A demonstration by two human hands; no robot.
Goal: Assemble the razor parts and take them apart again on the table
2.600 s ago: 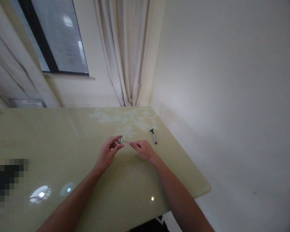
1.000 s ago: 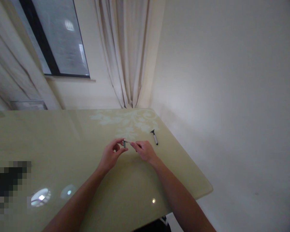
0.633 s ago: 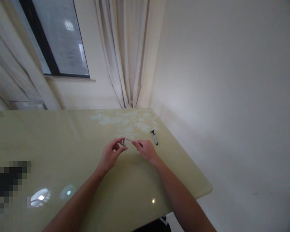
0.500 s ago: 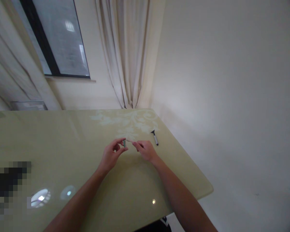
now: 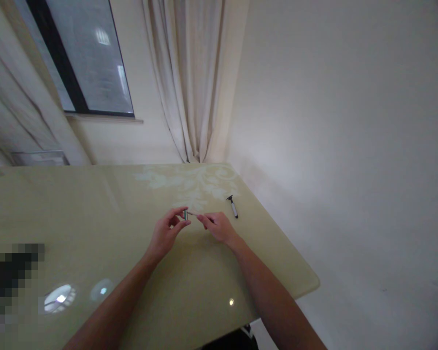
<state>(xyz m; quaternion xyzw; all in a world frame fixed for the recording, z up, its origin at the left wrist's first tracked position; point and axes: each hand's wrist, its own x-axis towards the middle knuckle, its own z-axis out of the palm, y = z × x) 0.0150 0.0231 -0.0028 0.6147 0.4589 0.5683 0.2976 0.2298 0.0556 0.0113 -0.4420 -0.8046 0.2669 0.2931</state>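
My left hand (image 5: pixel 168 227) pinches a small narrow green-and-silver rectangular piece (image 5: pixel 186 214) by its two ends, between thumb and fingers; its exact kind is too small to tell. Closed round a thin stick (image 5: pixel 192 214), my right hand (image 5: pixel 215 224) points it leftward. The stick's far end is at the side of the small piece, seemingly touching it. Beyond my right hand lies a T-shaped razor (image 5: pixel 233 207) with a black head and a grey-and-black handle, flat on the table and touched by neither hand.
The pale green glossy table (image 5: pixel 190 287) carries a white leaf pattern and light reflections. Its right edge runs near the white wall (image 5: pixel 332 146). A blurred-out dark object (image 5: pixel 10 277) lies at the left. Curtains (image 5: pixel 193 87) and a window (image 5: pixel 91 58) stand behind.
The stick's tip has moved lower along the small piece, from its upper end toward its middle. Both hands stay closed, and the whole view has shifted slightly.
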